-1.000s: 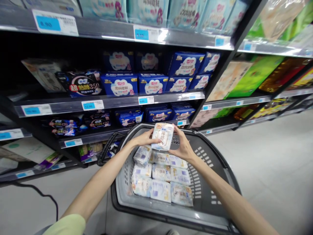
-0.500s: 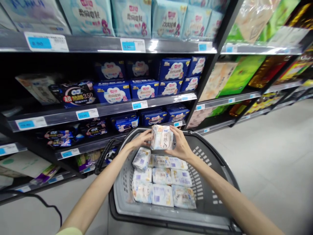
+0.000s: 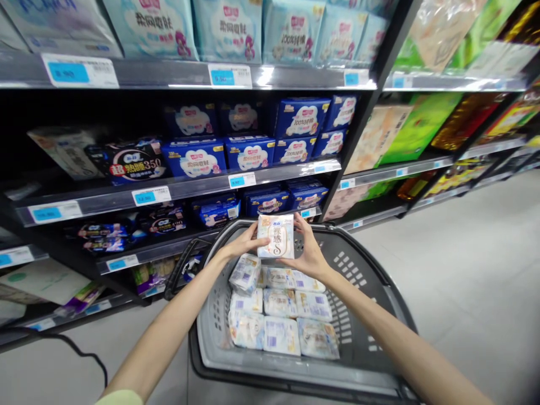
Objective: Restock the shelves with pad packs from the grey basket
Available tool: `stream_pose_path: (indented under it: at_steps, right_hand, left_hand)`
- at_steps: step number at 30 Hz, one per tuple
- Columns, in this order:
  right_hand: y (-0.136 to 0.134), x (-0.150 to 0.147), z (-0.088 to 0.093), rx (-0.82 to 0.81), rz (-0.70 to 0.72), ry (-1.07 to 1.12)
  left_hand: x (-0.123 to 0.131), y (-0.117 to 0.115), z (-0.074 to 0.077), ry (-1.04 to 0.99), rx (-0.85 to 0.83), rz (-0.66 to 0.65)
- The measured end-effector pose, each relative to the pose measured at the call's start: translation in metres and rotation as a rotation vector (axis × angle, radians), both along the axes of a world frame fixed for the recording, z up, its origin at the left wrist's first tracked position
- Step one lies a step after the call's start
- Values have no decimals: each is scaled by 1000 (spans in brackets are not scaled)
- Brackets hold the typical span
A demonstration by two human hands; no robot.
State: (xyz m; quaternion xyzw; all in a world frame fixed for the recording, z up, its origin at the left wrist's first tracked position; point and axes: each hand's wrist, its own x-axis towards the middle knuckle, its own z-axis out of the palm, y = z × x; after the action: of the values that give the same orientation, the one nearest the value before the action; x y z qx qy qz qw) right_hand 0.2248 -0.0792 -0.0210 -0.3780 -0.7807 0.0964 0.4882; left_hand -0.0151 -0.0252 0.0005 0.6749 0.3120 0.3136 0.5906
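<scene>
Between both hands, a white pack of sanitary pads (image 3: 276, 237) with a printed front is held up over the far part of a grey shopping basket (image 3: 337, 368). My left hand (image 3: 246, 241) grips its left side, the thumb lying across the front. On the right edge, my right hand (image 3: 309, 250) has its fingers at the top corner and the thumb beneath. Below, several similar white packs (image 3: 282, 336) lie in rows in the basket's left half. One more pack (image 3: 245, 274) rests tilted on top of them at the left.
Store shelves (image 3: 185, 185) stand ahead, with blue packs (image 3: 250, 153), light-blue packs (image 3: 230, 31) and dark packs (image 3: 134, 160) on them. The basket's black handle (image 3: 181, 270) leans toward the lower shelf. Pale floor tiles (image 3: 464, 259) extend to the right. A black cable (image 3: 63, 337) curves at lower left.
The held pack has shifted slightly left, and its front now faces me more squarely. My left thumb has come across its front. The packs in the basket have stayed put.
</scene>
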Motion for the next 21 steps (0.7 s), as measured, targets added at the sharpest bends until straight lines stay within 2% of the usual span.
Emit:
stream_pose_path:
  at_steps: [4,21]
  right_hand:
    - [3,-1,-8,-155,27,36]
    - [5,2,-11,-315,143,39]
  left_hand:
    - [1,2,-2,-43,17,15]
    - [0,-6,7,25,15,8]
